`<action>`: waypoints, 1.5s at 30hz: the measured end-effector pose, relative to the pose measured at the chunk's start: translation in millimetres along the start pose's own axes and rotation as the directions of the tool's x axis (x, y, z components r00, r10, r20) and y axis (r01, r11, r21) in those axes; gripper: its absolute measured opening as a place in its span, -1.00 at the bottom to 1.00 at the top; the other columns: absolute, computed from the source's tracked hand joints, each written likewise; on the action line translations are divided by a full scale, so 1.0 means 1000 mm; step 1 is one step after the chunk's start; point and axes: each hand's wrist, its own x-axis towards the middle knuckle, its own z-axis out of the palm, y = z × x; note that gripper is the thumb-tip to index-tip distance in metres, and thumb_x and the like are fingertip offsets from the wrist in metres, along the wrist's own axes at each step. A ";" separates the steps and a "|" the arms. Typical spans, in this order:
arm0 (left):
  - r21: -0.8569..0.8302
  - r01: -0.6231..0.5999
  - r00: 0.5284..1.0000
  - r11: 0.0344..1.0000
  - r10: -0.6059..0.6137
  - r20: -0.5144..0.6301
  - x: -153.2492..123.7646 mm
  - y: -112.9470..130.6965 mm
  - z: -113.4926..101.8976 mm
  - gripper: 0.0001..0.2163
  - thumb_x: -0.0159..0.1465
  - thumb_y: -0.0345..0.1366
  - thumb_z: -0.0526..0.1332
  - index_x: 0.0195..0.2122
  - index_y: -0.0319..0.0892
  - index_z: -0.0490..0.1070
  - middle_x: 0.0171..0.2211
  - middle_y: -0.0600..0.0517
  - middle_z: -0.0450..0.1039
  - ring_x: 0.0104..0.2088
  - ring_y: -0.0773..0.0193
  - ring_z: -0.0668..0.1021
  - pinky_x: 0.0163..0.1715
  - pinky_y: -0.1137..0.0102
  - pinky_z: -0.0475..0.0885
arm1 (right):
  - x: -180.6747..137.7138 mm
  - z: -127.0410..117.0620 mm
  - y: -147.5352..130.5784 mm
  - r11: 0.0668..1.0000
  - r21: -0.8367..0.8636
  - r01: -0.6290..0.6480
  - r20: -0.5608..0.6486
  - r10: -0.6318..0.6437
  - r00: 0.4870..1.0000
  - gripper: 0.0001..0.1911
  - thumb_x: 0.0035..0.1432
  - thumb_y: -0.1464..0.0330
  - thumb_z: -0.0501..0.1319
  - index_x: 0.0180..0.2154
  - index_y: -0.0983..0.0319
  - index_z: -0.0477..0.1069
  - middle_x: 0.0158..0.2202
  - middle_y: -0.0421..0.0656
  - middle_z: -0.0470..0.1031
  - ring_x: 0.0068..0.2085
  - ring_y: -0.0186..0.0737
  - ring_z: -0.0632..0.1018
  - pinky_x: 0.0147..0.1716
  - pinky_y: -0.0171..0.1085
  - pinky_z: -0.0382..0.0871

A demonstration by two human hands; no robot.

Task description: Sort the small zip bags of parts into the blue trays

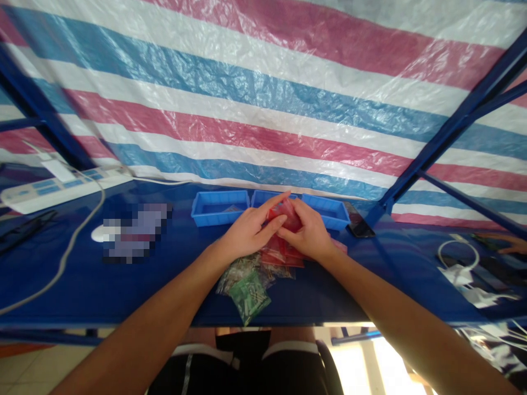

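A small red plastic bag (291,218) is held up between my two hands, just in front of the blue trays. My left hand (251,227) grips its left side, thumb in front and index finger stretched along the top. From the right, my right hand (310,227) closes round the same bag, its fingers partly hidden. Below the hands lies a pile of more red bags (282,257), clear bags (236,271) with small parts inside, and a green bag (250,297) nearest the table edge. What the held bag contains cannot be made out.
Behind the hands stand a left blue tray (220,219), a middle tray (263,196) mostly hidden, and a right tray (335,219). A phone (360,222) lies beside them. A cable (68,258) and power strip (49,189) are left. Another person's hand (513,241) shows far right.
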 end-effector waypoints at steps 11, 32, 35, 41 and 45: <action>-0.170 0.008 1.000 0.985 -0.013 -0.024 0.001 -0.005 0.004 -0.35 0.49 -0.08 0.25 0.55 -0.05 0.15 -0.08 -0.03 0.69 -0.21 0.15 0.70 -0.06 0.31 0.60 | -0.004 0.004 0.000 0.999 -0.037 0.023 -0.012 -0.023 1.000 -0.83 0.43 0.18 0.27 -0.06 0.11 0.44 -0.16 -0.06 0.59 -0.13 0.05 0.63 -0.08 0.04 0.58; -0.310 0.054 0.986 0.949 -0.099 -0.131 0.005 -0.009 0.009 -0.52 0.44 -0.06 0.33 0.31 -0.16 0.51 -0.03 -0.08 0.70 -0.04 0.08 0.72 0.07 0.25 0.63 | 0.003 -0.002 -0.004 0.998 0.000 -0.060 0.024 0.060 0.998 -0.61 0.32 0.24 0.35 0.13 0.15 0.41 0.03 0.01 0.62 0.02 0.13 0.65 0.05 0.07 0.56; -0.283 0.045 0.985 0.958 -0.090 -0.147 0.005 -0.012 0.009 -0.52 0.43 -0.05 0.34 0.29 -0.17 0.52 -0.01 -0.09 0.70 0.00 0.07 0.71 0.11 0.24 0.62 | 0.002 0.000 -0.003 0.994 -0.001 -0.107 0.036 0.107 0.994 -0.36 0.23 0.24 0.43 0.27 0.17 0.34 0.17 0.06 0.59 0.12 0.21 0.64 0.12 0.14 0.55; -0.183 0.017 0.995 0.983 -0.034 -0.090 0.004 -0.011 0.007 -0.51 0.44 -0.05 0.33 0.31 -0.15 0.48 0.05 -0.10 0.69 -0.05 0.09 0.71 0.04 0.28 0.62 | -0.003 0.000 -0.002 0.986 -0.086 -0.144 0.112 0.153 0.982 -0.50 0.34 0.21 0.33 0.23 0.21 0.37 0.00 0.05 0.67 -0.06 0.24 0.69 -0.08 0.08 0.57; -0.214 0.014 0.997 0.977 -0.029 -0.065 0.004 -0.011 0.006 -0.56 0.47 -0.06 0.30 0.28 -0.16 0.48 0.06 -0.11 0.68 -0.02 0.08 0.72 0.06 0.27 0.61 | -0.004 0.002 0.001 0.984 -0.121 -0.131 0.123 0.145 0.982 -0.53 0.35 0.20 0.31 0.22 0.20 0.41 0.00 0.02 0.70 -0.07 0.22 0.70 -0.11 0.01 0.56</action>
